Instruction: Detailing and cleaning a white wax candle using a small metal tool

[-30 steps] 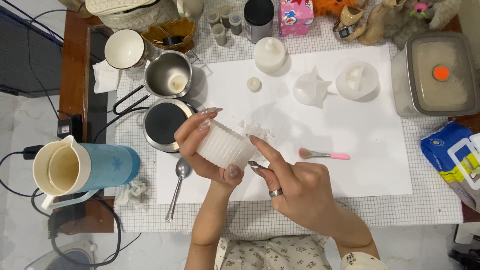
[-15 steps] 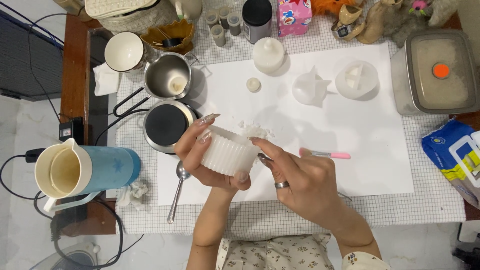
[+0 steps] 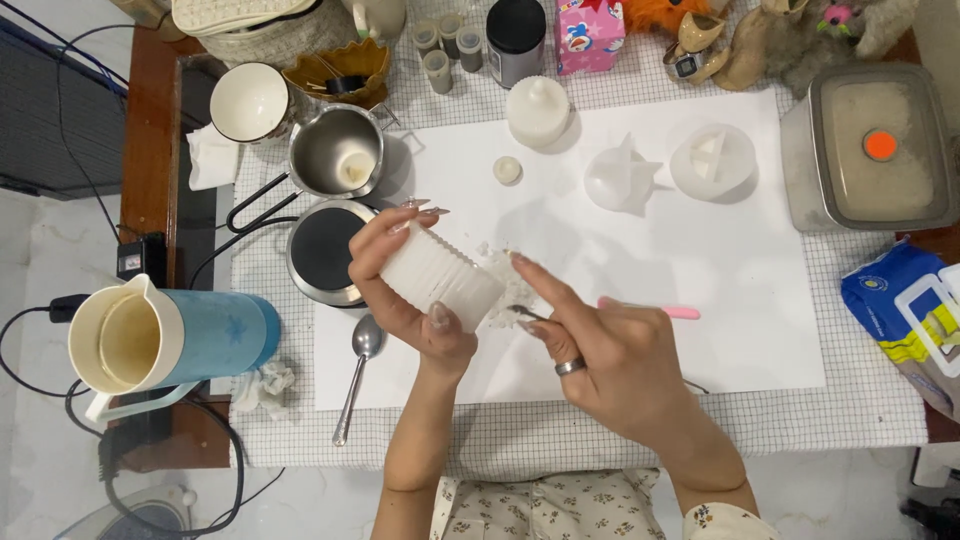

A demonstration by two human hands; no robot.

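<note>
Centrally, above the near part of the white paper sheet [image 3: 700, 300], the left hand [image 3: 400, 290] held a ribbed white mould [image 3: 440, 275] tilted on its side, its open end turned toward the right hand [image 3: 600, 360]. The left grip was wrapped around the mould, fingers over the far side and thumb on the near side. The right grip was closed narrowly on a small thin tool [image 3: 520, 313] whose tip sat at the mould's open rim; what kind of tool it was could not be told. White crumbs [image 3: 510, 270] lay on the sheet just beyond the mould.

Left of the hands the room was tight: a black hot plate [image 3: 325, 250] sat just beside the left fingers, a metal spoon [image 3: 355, 375] lay at the sheet's left edge, and a steel pot [image 3: 335, 150] stood farther back. A blue jug [image 3: 170, 335] lay near the worktop's left edge. To the right, the sheet was mostly bare apart from a pink brush [image 3: 665, 312] just past the right hand. Two clear moulds [image 3: 665, 165] stood well apart at the far side.
</note>
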